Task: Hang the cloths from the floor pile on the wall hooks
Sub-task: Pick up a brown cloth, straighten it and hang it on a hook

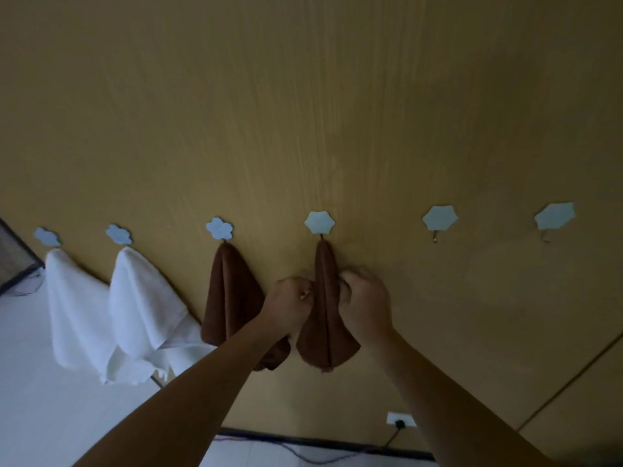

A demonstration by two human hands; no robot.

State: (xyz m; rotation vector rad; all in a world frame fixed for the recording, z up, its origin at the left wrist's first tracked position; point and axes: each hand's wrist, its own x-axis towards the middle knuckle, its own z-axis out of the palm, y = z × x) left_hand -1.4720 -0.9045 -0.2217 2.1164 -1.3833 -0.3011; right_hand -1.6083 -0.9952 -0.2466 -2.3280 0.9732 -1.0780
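Wall hook [320, 223] holds brown cloth [325, 332] vertical, hands [362, 306] gripping.

A home room: wood-panel wall [303, 112] with flower-shaped hooks [219, 228], wall socket [399, 419].

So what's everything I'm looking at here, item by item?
hooks: six, pale blue flower-shaped, in a row along the wall; the two on the right are bare
white cloths: two, hanging on the two leftmost hooks
brown cloths: two, hanging on the third and fourth hooks
wall: one, tan wood-grain
socket: one, white, low on the wall, with a dark cable plugged in
floor: pale, bottom left
hands: two, left hand and right hand, gripping the fourth hook's brown cloth from either side
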